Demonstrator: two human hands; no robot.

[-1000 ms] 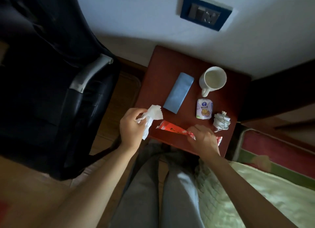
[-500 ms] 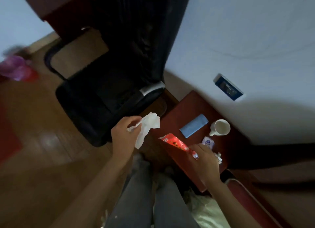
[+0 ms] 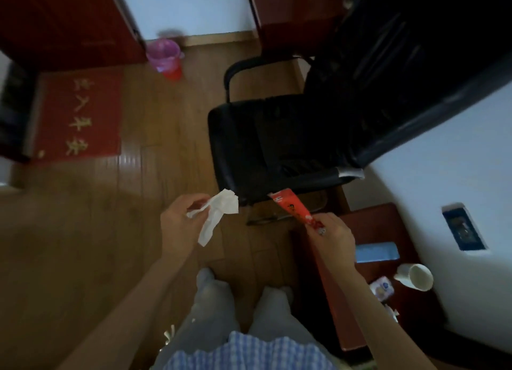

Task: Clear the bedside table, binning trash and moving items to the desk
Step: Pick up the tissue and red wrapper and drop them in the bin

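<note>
My left hand (image 3: 182,225) holds a crumpled white tissue (image 3: 219,214) over the wooden floor. My right hand (image 3: 332,236) grips a long red snack wrapper (image 3: 291,207) by one end, its other end pointing up toward the chair. The dark red bedside table (image 3: 388,214) lies at the lower right with a blue flat case (image 3: 376,252), a white mug (image 3: 415,277) and a small white packet (image 3: 382,286) on it. A bin with a pink liner (image 3: 164,56) stands on the floor far off, against the wall.
A black office chair (image 3: 277,148) stands between me and the desk side. A red doormat (image 3: 80,114) lies on the wooden floor at left. A blue wall socket (image 3: 462,228) is beside the table. My grey-trousered legs (image 3: 243,308) are below.
My view has swung left from the bedside table toward the room, bringing the bin and doormat into sight. Both hands have come away from the table, still holding tissue and wrapper.
</note>
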